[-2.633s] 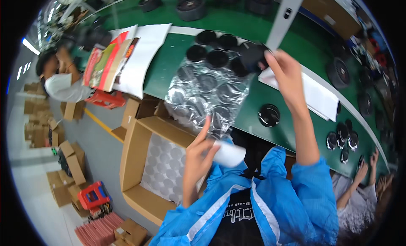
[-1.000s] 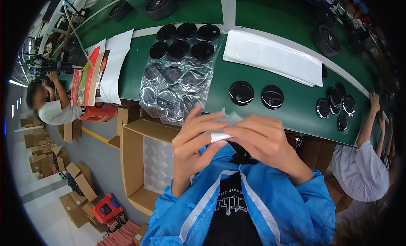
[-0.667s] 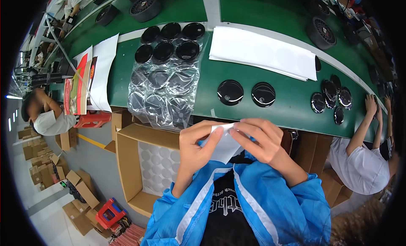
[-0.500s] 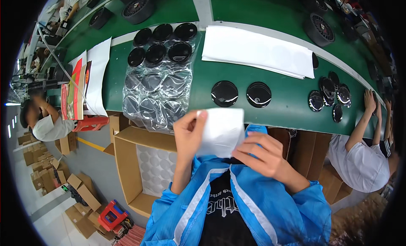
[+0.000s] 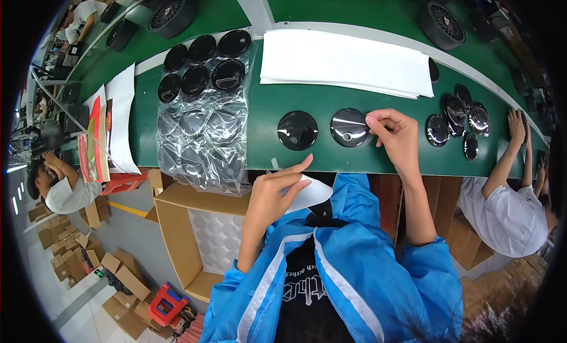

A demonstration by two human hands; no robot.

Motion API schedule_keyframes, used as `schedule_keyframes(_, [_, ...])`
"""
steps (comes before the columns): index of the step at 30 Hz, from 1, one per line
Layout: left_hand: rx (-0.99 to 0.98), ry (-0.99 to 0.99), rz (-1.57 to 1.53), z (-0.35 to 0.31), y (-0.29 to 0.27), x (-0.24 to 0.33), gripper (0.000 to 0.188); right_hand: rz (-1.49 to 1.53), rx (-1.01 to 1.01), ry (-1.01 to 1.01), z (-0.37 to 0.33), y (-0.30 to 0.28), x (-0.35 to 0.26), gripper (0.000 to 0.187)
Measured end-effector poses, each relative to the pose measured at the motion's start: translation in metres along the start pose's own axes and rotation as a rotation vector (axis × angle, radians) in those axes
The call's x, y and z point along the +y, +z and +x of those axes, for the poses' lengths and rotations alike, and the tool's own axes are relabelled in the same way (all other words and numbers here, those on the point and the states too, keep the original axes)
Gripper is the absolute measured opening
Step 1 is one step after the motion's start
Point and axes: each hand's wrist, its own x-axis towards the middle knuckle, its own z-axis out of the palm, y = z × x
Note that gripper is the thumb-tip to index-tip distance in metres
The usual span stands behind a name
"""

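My left hand (image 5: 276, 192) is closed on a white paper sheet (image 5: 313, 194), which hangs tilted just off the table's front edge. Before me on the green table lie two glossy black round caps, a left one (image 5: 297, 130) and a right one (image 5: 348, 128). At the right cap's right edge, my right hand (image 5: 397, 133) has thumb and forefinger pinched together. A pale thin line shows at those fingertips; whether it is a film or a reflection, I cannot tell. A small whitish strip (image 5: 274, 163) is near my left hand at the table edge.
Bagged black caps (image 5: 204, 121) lie to the left, with printed sheets (image 5: 97, 136) beyond them. White paper (image 5: 345, 62) is stacked behind the caps. More black caps (image 5: 455, 114) sit at right, near a co-worker's hand (image 5: 516, 129). An open carton (image 5: 177, 242) stands below the table edge.
My right hand has left the white sheet and moved up to the right cap. My left hand keeps the sheet, now lower and tilted. The view has shifted slightly.
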Motion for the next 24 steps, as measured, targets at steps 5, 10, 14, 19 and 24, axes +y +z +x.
schedule_keyframes(5, [0.011,-0.027,-0.018,-0.0014,0.0005,0.0014,0.02,-0.046,-0.017,-0.003,0.002,0.0004,0.0003,0.01])
schedule_keyframes(10, [0.007,-0.034,-0.037,-0.0023,0.0002,0.0012,0.019,-0.07,-0.049,-0.012,0.004,-0.0002,0.0,0.009])
schedule_keyframes(14, [0.018,-0.02,-0.048,-0.0022,0.0019,-0.0017,0.019,-0.079,-0.043,0.002,0.0033,-0.0008,-0.0006,0.009])
schedule_keyframes(19, [0.001,-0.03,-0.049,-0.0016,0.0001,-0.0006,0.018,-0.079,-0.043,-0.017,0.0054,-0.0009,0.0021,0.009])
schedule_keyframes(24, [0.021,-0.009,-0.069,-0.0026,0.0028,-0.0038,0.019,-0.094,-0.045,-0.035,0.0053,-0.0015,0.0033,0.01])
